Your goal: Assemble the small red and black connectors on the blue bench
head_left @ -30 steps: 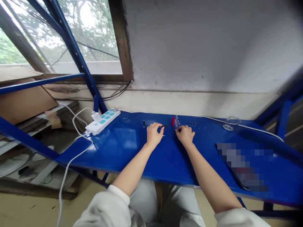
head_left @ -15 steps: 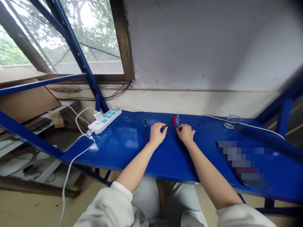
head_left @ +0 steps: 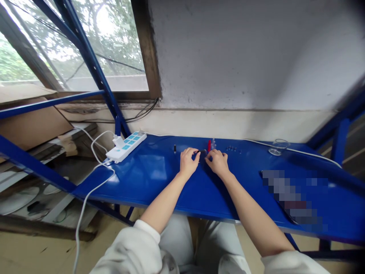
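My left hand (head_left: 188,161) is closed in a pinch around a small dark, thin piece (head_left: 202,151) that sticks out to the right of its fingertips. Close by on the right, my right hand (head_left: 218,161) has its thumb and finger pressed together at that piece's far end; whatever they hold is too small to make out. Just beyond the hands, a red part (head_left: 209,145) stands beside clear plastic pieces (head_left: 213,144). Left of my left hand stands a small black cylinder (head_left: 175,148). Several tiny parts (head_left: 233,148) lie in a row to the right.
The blue table (head_left: 154,182) carries a white power strip (head_left: 126,147) with its cable at the left. A clear round container (head_left: 275,149) is at the back right, near a white cable (head_left: 309,153). A blurred-out flat object (head_left: 285,196) lies at the right.
My right hand has moved left and now meets the dark piece by my left hand, which has hardly moved. Objects on the table look unchanged.
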Action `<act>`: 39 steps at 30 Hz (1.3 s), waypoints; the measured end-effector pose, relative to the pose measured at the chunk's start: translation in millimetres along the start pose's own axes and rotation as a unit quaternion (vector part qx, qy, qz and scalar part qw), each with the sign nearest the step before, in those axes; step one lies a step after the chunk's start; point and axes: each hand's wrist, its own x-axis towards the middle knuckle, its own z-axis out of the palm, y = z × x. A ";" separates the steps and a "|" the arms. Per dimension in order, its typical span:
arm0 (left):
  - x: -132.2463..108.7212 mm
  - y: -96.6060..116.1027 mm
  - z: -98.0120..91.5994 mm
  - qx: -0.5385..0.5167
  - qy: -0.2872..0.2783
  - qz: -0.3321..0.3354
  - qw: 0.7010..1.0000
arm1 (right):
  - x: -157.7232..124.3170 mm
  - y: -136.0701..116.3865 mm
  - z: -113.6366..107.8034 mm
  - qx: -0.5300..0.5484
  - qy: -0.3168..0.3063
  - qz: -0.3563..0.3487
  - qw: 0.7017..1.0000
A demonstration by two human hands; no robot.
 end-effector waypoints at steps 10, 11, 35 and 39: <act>-0.6 0.3 -0.6 0.007 0.008 -0.002 1.000 | 0.0 -4.4 -3.7 0.005 0.001 -0.021 1.000; -0.9 0.7 -1.1 0.012 0.003 0.004 1.000 | 0.0 -5.1 -4.2 0.007 0.001 -0.023 1.000; -2.2 6.8 -4.2 -0.021 -0.068 0.061 0.996 | 0.0 -6.6 -9.6 0.012 0.059 -0.035 0.998; -2.0 8.0 -4.9 -0.018 -0.071 0.060 0.995 | -0.4 -9.6 -13.5 0.007 0.056 -0.038 0.998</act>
